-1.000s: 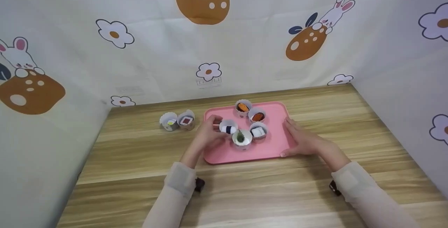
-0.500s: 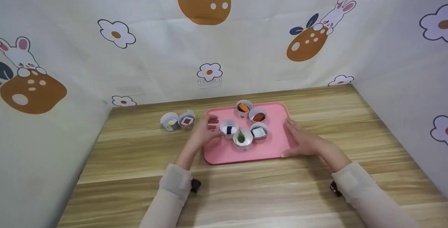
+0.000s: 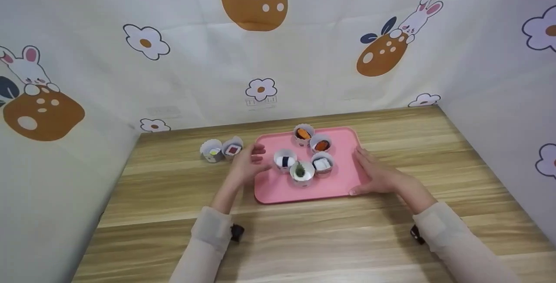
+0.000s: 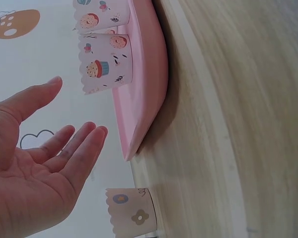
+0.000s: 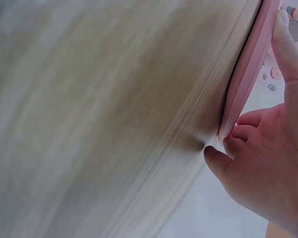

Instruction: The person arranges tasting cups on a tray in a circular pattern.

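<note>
My left hand is over the tray's left edge, fingers spread and holding nothing. Just right of it, a paper baking cup holds a white sushi piece with a dark band. Beside that cup is another with a green-topped piece. My right hand holds the pink tray by its right side, thumb at the near corner and fingers along the rim. Farther back on the tray are cups with white, red-topped and orange-topped sushi pieces.
Left of the tray, two more paper cups stand side by side on the wooden table. One holds a yellow-and-white piece, the other a square piece with a red centre. A printed curtain rises behind the table.
My left hand has let go of the cup with the banded sushi piece and drawn back to the left. The right hand stays on the tray.
</note>
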